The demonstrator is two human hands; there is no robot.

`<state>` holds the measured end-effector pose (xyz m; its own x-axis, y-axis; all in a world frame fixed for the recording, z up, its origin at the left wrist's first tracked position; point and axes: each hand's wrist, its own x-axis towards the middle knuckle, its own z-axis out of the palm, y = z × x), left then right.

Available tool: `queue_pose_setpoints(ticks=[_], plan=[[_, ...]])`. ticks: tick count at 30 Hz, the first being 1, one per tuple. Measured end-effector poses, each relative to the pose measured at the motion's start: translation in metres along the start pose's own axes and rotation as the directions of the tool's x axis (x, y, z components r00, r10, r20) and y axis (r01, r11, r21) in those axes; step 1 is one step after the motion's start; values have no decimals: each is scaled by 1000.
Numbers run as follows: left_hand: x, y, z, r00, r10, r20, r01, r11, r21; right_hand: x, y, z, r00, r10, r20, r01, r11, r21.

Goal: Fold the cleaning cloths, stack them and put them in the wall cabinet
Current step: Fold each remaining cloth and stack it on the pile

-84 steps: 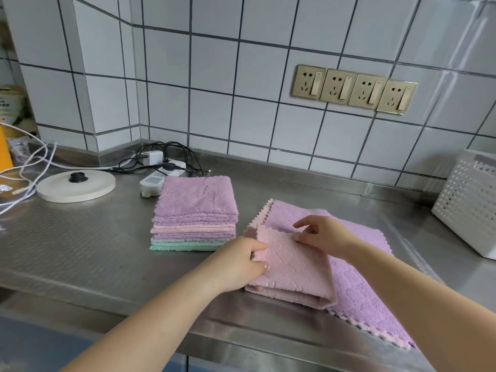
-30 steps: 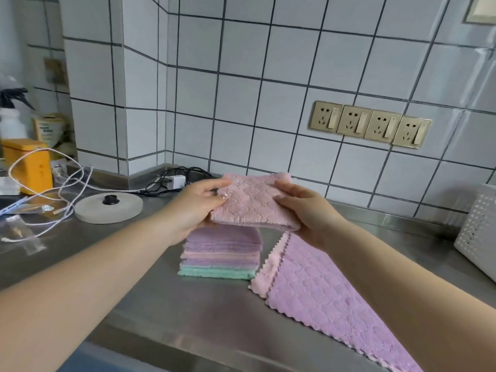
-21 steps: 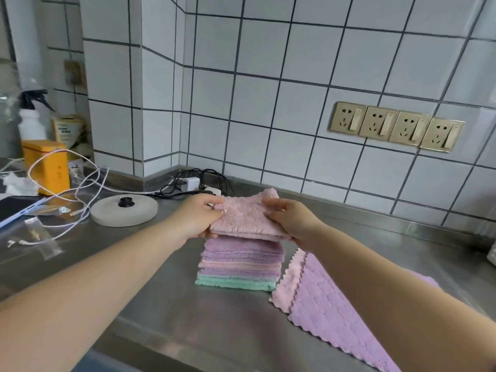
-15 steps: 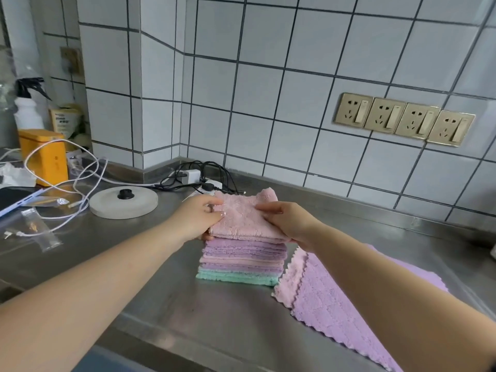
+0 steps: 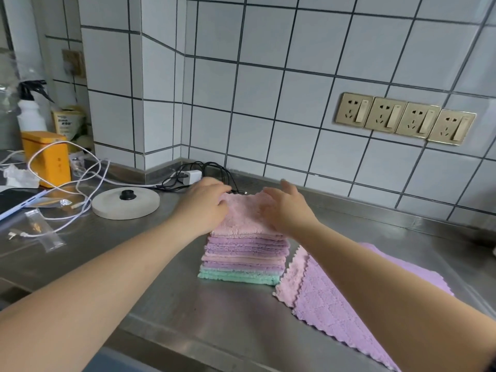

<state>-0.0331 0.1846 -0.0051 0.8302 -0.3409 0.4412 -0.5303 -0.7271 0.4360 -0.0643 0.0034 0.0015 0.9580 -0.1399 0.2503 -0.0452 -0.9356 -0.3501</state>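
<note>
Folded pink cloth (image 5: 241,218) is lying on top of the cloth stack (image 5: 243,257), between both hands. Left hand (image 5: 202,206) and right hand (image 5: 285,209) are pressing its side edges, fingers loosely spread, gripping nothing. Unfolded purple cloth (image 5: 338,294) is lying just right of the stack on the steel counter (image 5: 150,285).

The folded cloths (image 5: 243,251) and the flat purple cloth (image 5: 335,299) are seen to be soft, fluffy and matt. The counter (image 5: 112,253) is made of dull, brushed metal. The wall (image 5: 281,103) is covered in smooth, shiny white tiles.
</note>
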Motion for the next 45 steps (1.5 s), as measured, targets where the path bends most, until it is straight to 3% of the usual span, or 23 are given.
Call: queue_pose_setpoints(ticks=[3, 5, 7, 16, 20, 23, 25, 27, 30, 34, 38, 42, 45], plan=[[9, 19, 13, 982, 128, 138, -153, 969, 192, -7, -9, 10, 991, -109, 81, 116, 989, -87], [9, 17, 30, 939, 23, 344, -136, 941, 309, -12, -7, 21, 977, -91, 194, 129, 973, -192], [5, 6, 42, 901, -75, 428, -74, 944, 321, -16, 1, 28, 972, -23, 235, 71, 977, -199], [-3, 11, 39, 924, -98, 370, -59, 918, 393, -47, 27, 13, 980, 114, 166, -85, 981, -173], [-12, 33, 30, 958, 128, 256, -245, 830, 502, -95, 72, -2, 980, 122, 156, -92, 978, -187], [-34, 69, 43, 885, 393, 251, -464, 790, 401, -133, 106, -9, 980, 132, 148, -91, 963, -254], [-55, 95, 60, 752, 624, 212, -657, 683, 318, -154, 120, -14, 982, 122, 147, -76, 955, -286], [-74, 117, 76, 644, 725, 245, -765, 606, 218, -175, 132, -22, 987, 98, 128, -60, 960, -273], [-92, 137, 100, 614, 676, 407, -766, 636, 97, -203, 147, -34, 984, 95, 152, -60, 972, -226], [-105, 147, 116, 637, 628, 448, -709, 704, 21, -229, 162, -37, 984, 59, 169, -21, 976, -215], [-105, 149, 118, 662, 611, 434, -682, 732, 11, -242, 168, -40, 990, 81, 115, -61, 983, -173], [-108, 143, 124, 605, 728, 323, -784, 615, 85, -246, 166, -36, 993, 100, 54, -91, 984, -154], [-108, 138, 130, 621, 739, 259, -781, 610, 133, -240, 169, -35, 987, 159, 16, -157, 982, -109]])
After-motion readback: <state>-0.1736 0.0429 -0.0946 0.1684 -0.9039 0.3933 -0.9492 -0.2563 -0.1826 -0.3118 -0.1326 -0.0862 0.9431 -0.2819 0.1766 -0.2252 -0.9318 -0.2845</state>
